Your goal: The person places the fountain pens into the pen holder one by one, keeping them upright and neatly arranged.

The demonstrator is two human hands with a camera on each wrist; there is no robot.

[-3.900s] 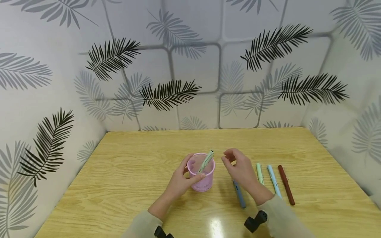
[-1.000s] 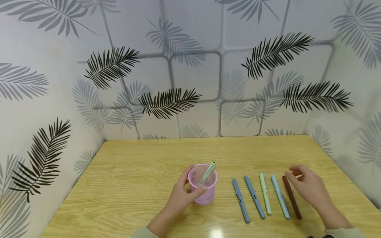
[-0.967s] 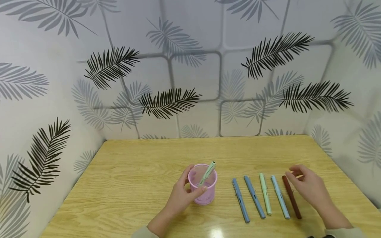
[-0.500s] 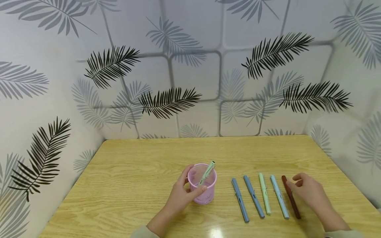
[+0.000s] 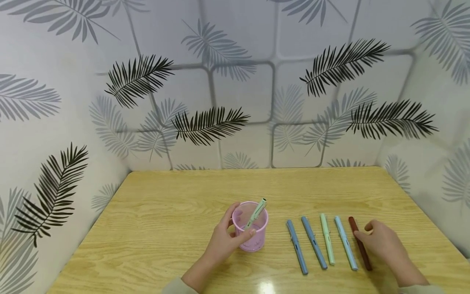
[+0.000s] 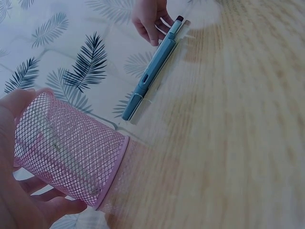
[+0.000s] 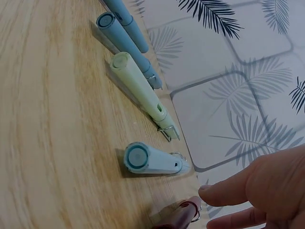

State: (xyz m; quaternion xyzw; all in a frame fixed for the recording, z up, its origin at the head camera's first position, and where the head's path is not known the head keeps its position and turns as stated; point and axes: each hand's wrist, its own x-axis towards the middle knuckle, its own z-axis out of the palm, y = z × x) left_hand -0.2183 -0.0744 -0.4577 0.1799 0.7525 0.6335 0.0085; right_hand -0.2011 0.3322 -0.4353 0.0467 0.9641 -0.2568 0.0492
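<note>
My left hand (image 5: 222,241) holds a pink mesh pen cup (image 5: 254,241) at its left side, thumb across the front near the rim. In the cup leans a light green pen (image 5: 257,211), its end above the rim. The left wrist view shows the fingers round the mesh. My right hand (image 5: 383,243) is at the dark red pen (image 5: 363,256), which lies on the table. The thumb is at the pen's upper part; a gap shows between thumb and forefinger in the right wrist view. In that view the red pen (image 7: 181,215) is partly cut off.
Left of the red pen lie a light blue pen (image 5: 346,243), a pale green pen (image 5: 327,239) and two darker blue pens, one (image 5: 314,243) beside the other (image 5: 297,248). The wooden table (image 5: 165,212) meets leaf-patterned walls (image 5: 205,81) at the back and sides.
My right hand has gone from above the table by the cup to the row of pens, then down to the red pen. Another blue pen shows. The left hand keeps holding the cup.
</note>
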